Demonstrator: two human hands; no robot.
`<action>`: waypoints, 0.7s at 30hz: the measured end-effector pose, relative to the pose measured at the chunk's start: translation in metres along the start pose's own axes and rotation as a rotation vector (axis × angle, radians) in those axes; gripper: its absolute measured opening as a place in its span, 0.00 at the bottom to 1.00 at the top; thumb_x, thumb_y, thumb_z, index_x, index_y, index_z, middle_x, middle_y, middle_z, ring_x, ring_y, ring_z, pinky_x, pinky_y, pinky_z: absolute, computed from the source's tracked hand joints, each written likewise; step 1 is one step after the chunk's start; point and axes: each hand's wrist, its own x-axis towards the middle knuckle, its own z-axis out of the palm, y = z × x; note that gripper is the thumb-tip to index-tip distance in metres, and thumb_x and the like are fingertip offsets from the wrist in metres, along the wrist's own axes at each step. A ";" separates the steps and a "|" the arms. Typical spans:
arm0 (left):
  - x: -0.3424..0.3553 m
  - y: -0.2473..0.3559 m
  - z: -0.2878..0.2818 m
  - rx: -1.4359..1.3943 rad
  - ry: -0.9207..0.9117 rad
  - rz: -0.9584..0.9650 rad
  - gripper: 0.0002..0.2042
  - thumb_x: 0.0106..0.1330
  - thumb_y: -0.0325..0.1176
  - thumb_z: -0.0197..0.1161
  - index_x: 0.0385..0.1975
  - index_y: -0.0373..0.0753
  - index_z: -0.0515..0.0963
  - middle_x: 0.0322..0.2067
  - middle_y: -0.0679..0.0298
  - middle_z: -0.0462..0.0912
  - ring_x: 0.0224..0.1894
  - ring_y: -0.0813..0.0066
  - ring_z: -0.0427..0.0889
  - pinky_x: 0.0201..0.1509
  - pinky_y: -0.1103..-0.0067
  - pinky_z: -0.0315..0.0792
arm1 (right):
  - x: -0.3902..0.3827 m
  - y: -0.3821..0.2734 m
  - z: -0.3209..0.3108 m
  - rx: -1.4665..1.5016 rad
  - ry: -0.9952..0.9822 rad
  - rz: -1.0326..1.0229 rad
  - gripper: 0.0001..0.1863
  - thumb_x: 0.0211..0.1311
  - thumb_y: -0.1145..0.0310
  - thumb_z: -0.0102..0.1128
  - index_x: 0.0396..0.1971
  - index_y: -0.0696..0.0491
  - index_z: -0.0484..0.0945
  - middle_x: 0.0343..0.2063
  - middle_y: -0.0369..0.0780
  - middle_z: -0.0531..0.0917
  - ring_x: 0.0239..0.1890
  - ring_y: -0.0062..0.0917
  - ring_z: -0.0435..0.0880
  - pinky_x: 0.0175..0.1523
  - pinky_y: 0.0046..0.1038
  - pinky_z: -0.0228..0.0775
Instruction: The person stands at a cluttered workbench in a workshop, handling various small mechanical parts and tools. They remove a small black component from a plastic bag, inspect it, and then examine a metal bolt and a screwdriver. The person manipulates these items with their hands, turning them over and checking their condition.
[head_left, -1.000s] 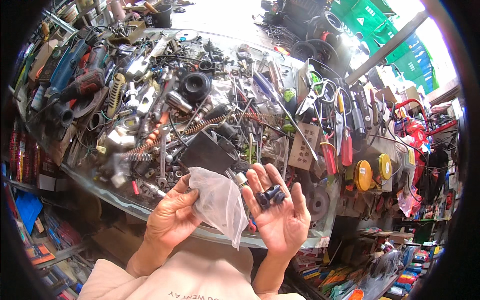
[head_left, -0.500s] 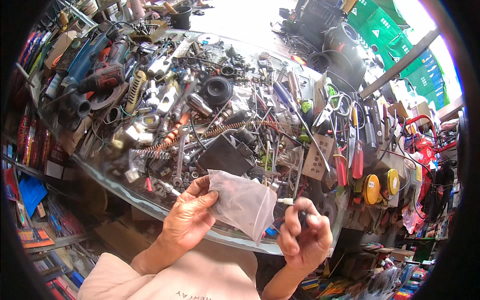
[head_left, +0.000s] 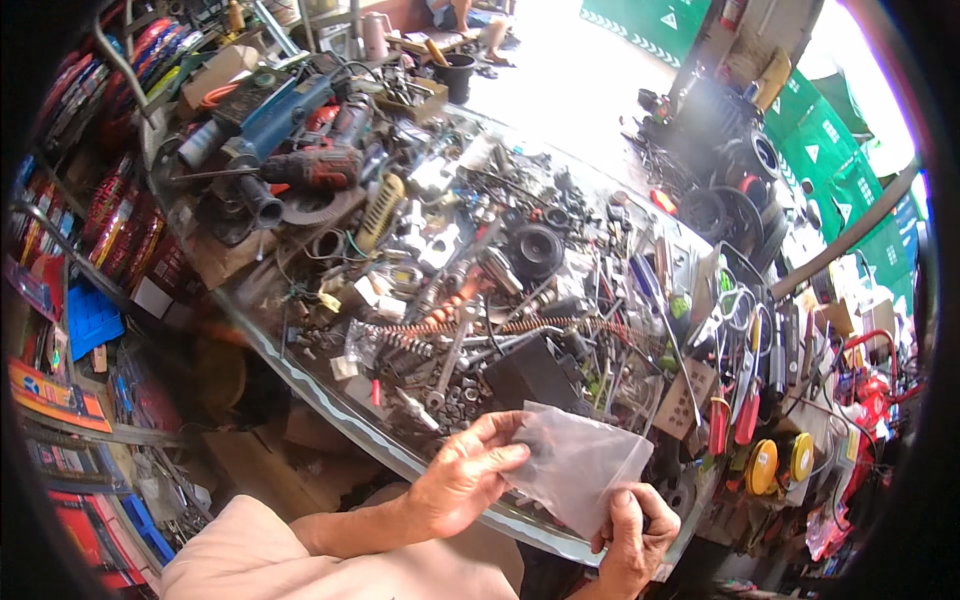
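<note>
A translucent plastic bag is stretched between my two hands over the front edge of the bench. My left hand pinches its left end between thumb and fingers. At the bag's lower right corner, the fingers of my right hand are curled, with the thumb pressed against the plastic. Whether anything else lies inside that right hand is hidden. Just beyond the bag lies a flat black box, among loose nuts and metal parts. A steel wrench rests to its left.
The glass-edged bench is heaped with parts, coiled springs, a red drill and a round black knob. Scissors and red-handled tools stand at the right, near yellow round tins. Shelves of packaged goods flank the left; someone's legs show far off.
My right hand, apart from the bag and with fingers bent before, has come to its lower right corner and closed there. The view has swung left, so the bench appears farther right.
</note>
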 end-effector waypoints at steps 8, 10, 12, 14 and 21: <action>-0.010 -0.003 -0.008 0.422 -0.168 0.112 0.37 0.70 0.36 0.62 0.69 0.26 0.47 0.67 0.50 0.58 0.70 0.65 0.58 0.72 0.71 0.55 | 0.017 -0.028 0.015 0.079 -0.136 -0.132 0.06 0.66 0.71 0.61 0.30 0.57 0.81 0.14 0.28 0.73 0.13 0.08 0.65 0.19 0.14 0.50; -0.015 -0.005 -0.013 0.604 -0.086 0.148 0.39 0.69 0.38 0.63 0.69 0.27 0.47 0.69 0.47 0.55 0.72 0.60 0.53 0.74 0.69 0.51 | 0.020 -0.035 0.017 0.029 -0.188 -0.151 0.07 0.66 0.71 0.61 0.28 0.57 0.80 0.14 0.27 0.72 0.14 0.07 0.64 0.19 0.14 0.50; -0.019 -0.005 -0.017 0.692 -0.113 0.217 0.41 0.66 0.42 0.66 0.70 0.31 0.48 0.70 0.47 0.53 0.73 0.58 0.52 0.74 0.66 0.52 | 0.021 -0.042 0.021 0.064 -0.247 -0.135 0.08 0.67 0.71 0.59 0.27 0.56 0.79 0.14 0.26 0.72 0.15 0.07 0.64 0.20 0.14 0.49; -0.024 0.003 -0.011 1.045 -0.034 0.455 0.37 0.65 0.40 0.67 0.69 0.34 0.54 0.63 0.50 0.64 0.67 0.62 0.64 0.66 0.71 0.64 | 0.028 -0.042 0.025 -0.018 -0.296 -0.230 0.07 0.67 0.72 0.59 0.27 0.56 0.79 0.15 0.26 0.72 0.15 0.07 0.63 0.20 0.15 0.49; -0.017 0.034 0.020 1.137 0.013 0.597 0.25 0.63 0.43 0.69 0.57 0.39 0.75 0.40 0.64 0.71 0.32 0.82 0.73 0.36 0.83 0.71 | 0.029 -0.035 0.029 -0.047 -0.490 -0.253 0.10 0.68 0.71 0.58 0.27 0.58 0.77 0.17 0.29 0.71 0.18 0.10 0.66 0.22 0.17 0.55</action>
